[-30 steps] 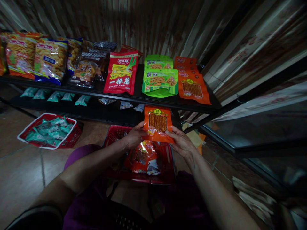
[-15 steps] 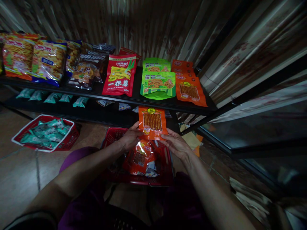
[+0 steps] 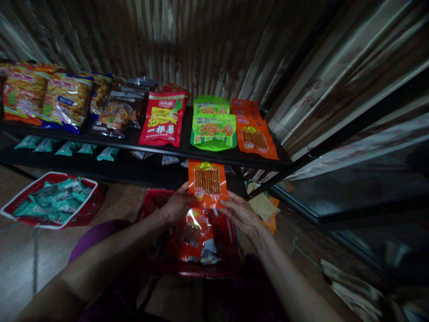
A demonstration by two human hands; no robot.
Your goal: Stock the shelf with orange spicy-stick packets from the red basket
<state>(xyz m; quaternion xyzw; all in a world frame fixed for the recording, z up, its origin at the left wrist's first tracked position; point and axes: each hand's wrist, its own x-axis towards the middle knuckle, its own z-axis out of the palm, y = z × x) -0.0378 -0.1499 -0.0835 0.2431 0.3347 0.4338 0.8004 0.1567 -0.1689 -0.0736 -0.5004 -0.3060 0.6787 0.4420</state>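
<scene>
An orange snack packet (image 3: 207,181) with a clear window showing brown sticks is held up between my two hands. My left hand (image 3: 179,203) grips its left edge, and my right hand (image 3: 243,213) pinches its lower right corner. Below it stands a red plastic basket (image 3: 187,270), holding more orange packets (image 3: 191,235) and a white-and-blue packet (image 3: 209,250). Just above, on the black shelf (image 3: 187,154), lie a row of similar orange packets (image 3: 255,138) and green packets (image 3: 214,132).
Along the upper shelf to the left are a red packet (image 3: 163,118), brown bags (image 3: 114,114) and yellow-blue bags (image 3: 67,103). Teal packets (image 3: 107,153) line the lower shelf. A second red basket (image 3: 89,210) with teal packets stands on the floor. Slanting black metal bars (image 3: 310,154) stand at right.
The view has tilted up a little, so everything sits lower in the picture. Both hands still hold the orange packet over the basket, with almost no change in grip.
</scene>
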